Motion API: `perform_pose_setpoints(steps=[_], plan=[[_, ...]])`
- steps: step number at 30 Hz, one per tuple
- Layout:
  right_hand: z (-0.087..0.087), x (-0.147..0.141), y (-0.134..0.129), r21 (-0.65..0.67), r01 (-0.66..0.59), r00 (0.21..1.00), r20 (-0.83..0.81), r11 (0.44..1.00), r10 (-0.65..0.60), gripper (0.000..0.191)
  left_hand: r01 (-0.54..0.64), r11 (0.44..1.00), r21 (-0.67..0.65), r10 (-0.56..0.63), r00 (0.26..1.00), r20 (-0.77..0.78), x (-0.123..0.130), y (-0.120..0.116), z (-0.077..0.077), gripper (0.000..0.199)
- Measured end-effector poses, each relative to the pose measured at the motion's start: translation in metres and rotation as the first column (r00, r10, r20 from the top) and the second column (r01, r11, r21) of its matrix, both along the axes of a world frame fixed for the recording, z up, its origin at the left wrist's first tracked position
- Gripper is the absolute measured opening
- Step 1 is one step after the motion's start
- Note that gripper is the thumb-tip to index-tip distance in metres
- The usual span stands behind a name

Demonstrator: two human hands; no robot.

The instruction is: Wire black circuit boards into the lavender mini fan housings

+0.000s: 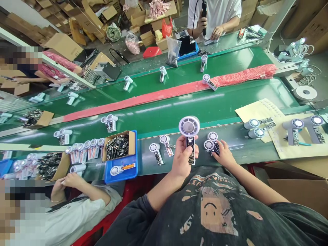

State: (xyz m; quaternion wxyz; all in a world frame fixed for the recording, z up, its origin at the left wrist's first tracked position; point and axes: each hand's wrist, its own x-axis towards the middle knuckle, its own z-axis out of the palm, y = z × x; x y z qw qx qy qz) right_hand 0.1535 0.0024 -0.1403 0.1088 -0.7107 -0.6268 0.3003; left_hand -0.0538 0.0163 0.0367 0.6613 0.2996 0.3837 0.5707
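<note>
Handheld fan (189, 126), white plastic head, bare circuit board for a handle, stands upright in the left hand (181, 161), fingers closed around the board. Judged light; board likely fragile, so best held by its edges. Right hand (222, 154), half closed, lies over two more fans (211, 141) on the green conveyor belt (164, 114), blue tray (120, 179) nearby.
</note>
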Motion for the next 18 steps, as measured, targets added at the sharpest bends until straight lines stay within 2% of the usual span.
perform_pose_setpoints(steps=[8, 13, 18], plan=[[-0.011, 0.006, 0.006, -0.047, 0.085, 0.996, -0.017, 0.995, -0.086, 0.073, -0.053, 0.998, -0.019, 0.053, 0.999, 0.001, -0.015, 0.002, -0.008, 0.035], [-0.019, 0.009, 0.011, -0.127, 0.081, 0.996, -0.014, 0.989, -0.084, 0.060, -0.055, 0.998, -0.026, 0.055, 0.998, -0.005, -0.019, 0.004, -0.014, 0.034], [-0.021, 0.004, 0.016, -0.146, 0.070, 0.998, 0.014, 0.987, -0.069, 0.054, -0.126, 0.992, -0.026, 0.120, 0.980, -0.158, -0.034, -0.004, -0.008, 0.037]])
